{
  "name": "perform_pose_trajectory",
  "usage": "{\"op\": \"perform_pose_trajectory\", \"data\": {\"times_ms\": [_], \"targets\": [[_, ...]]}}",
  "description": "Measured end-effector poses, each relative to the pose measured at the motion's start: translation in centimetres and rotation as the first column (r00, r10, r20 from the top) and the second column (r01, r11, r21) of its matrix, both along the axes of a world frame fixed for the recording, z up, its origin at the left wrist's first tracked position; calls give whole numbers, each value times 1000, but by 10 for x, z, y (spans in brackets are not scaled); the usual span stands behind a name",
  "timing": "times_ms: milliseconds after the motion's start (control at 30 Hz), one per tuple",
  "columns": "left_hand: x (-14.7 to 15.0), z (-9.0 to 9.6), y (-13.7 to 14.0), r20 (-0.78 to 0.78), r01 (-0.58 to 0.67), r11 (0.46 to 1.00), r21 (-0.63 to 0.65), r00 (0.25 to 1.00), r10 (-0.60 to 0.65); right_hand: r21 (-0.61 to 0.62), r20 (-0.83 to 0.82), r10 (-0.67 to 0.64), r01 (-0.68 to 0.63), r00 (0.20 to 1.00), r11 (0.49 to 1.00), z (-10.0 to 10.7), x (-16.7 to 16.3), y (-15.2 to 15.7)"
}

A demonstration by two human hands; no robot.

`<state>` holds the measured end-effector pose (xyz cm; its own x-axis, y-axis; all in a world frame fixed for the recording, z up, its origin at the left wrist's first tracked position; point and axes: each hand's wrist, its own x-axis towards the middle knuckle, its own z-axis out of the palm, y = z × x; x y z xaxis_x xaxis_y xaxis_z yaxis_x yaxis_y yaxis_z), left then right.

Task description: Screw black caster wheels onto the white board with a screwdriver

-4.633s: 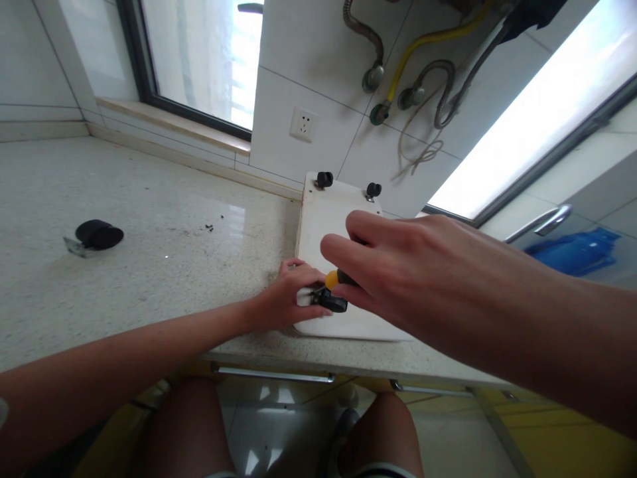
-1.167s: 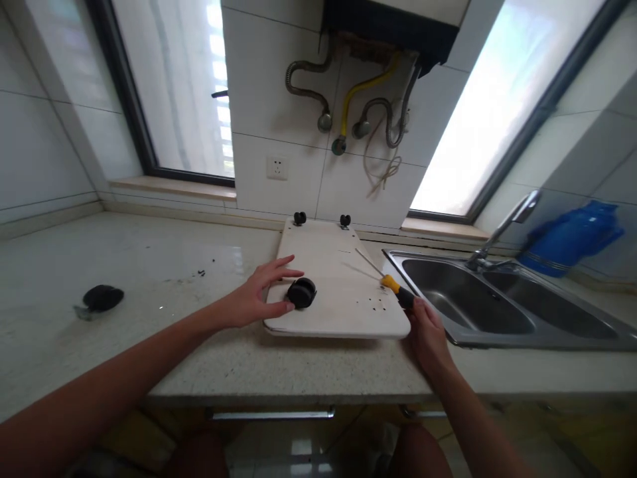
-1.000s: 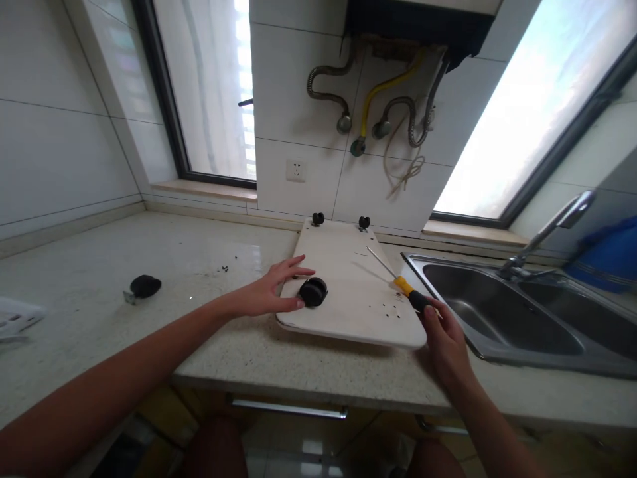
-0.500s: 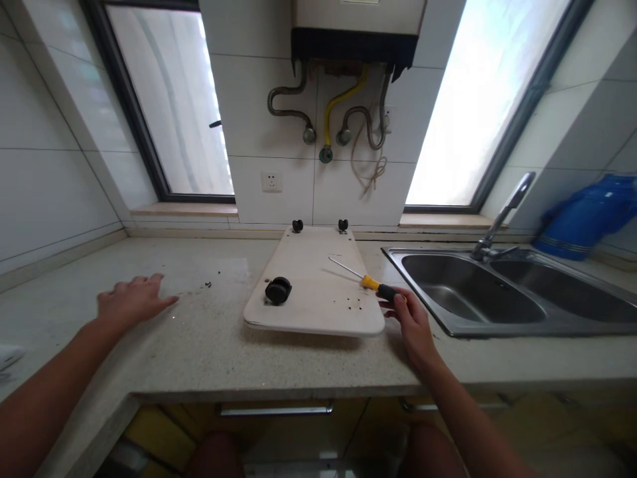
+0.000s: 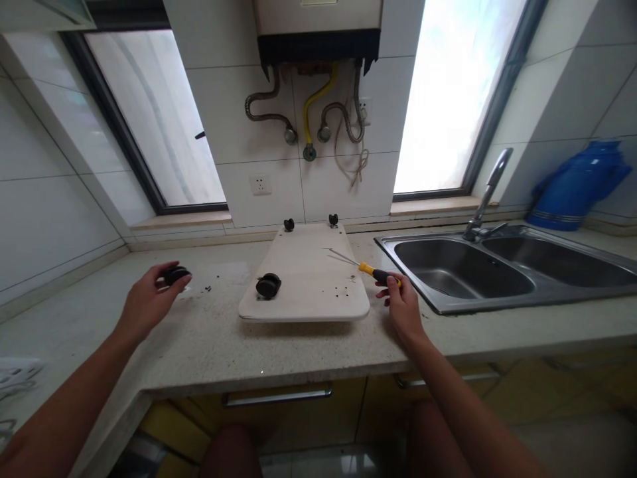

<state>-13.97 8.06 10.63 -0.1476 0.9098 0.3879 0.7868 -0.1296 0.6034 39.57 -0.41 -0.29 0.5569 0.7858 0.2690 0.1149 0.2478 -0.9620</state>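
Note:
Between the thumb and fingers of my left hand (image 5: 149, 299) is a black caster wheel (image 5: 175, 273), held over the left part of the counter. My right hand (image 5: 402, 307) grips a yellow and black screwdriver (image 5: 377, 272) by its handle, its shaft pointing left over the board. The white board (image 5: 298, 265) lies on the counter with casters facing up: one large black caster (image 5: 269, 285) at the near left corner, and two smaller-looking ones (image 5: 289, 225) at the far end. Small screw holes (image 5: 341, 292) mark its near right corner.
Small dark screws (image 5: 208, 289) lie on the counter (image 5: 209, 352) left of the board. A steel double sink (image 5: 462, 269) with a faucet (image 5: 490, 192) is at the right, a blue container (image 5: 577, 189) behind it. A white power strip (image 5: 20, 372) sits at far left.
My left hand has closed on a black caster and lifted it from the counter. My right hand still holds the screwdriver over the board. The camera view has shifted slightly.

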Motion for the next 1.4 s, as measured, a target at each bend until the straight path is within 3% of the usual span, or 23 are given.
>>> {"op": "perform_pose_trajectory", "data": {"times_ms": [133,167,200,267,367,467,633,833,1033,1200,1400], "targets": [[92,31,-11,221,210,957,202,942,-254,-17,-24,-79,78,997,997,-3,3,5],[117,40,-17,251,298,927,226,902,-351,-21,-31,-89,88,996,996,-4,4,5],[141,48,-23,326,423,874,238,813,-482,-25,-38,-96,95,995,995,-4,4,6],[187,61,-35,352,644,746,173,667,-657,-34,-51,-107,105,993,994,-5,6,8],[239,67,-42,265,813,581,39,552,-791,-54,-71,-133,129,989,990,-6,9,11],[267,55,-36,205,835,545,-78,549,-810,-78,-88,-161,155,983,985,-7,12,13],[269,29,-28,187,826,528,-199,561,-807,-90,-99,-158,149,982,985,-8,13,16],[263,27,-31,168,846,462,-265,512,-842,-91,-104,-137,128,985,988,-7,12,16],[271,30,-37,22,786,560,-263,585,-811,-88,-102,-133,124,986,988,-8,11,16],[270,31,-35,24,823,494,-281,521,-853,-86,-106,-133,124,985,988,-8,11,16],[271,29,-29,54,831,459,-316,498,-865,-88,-104,-130,121,986,989,-8,11,16]]}}
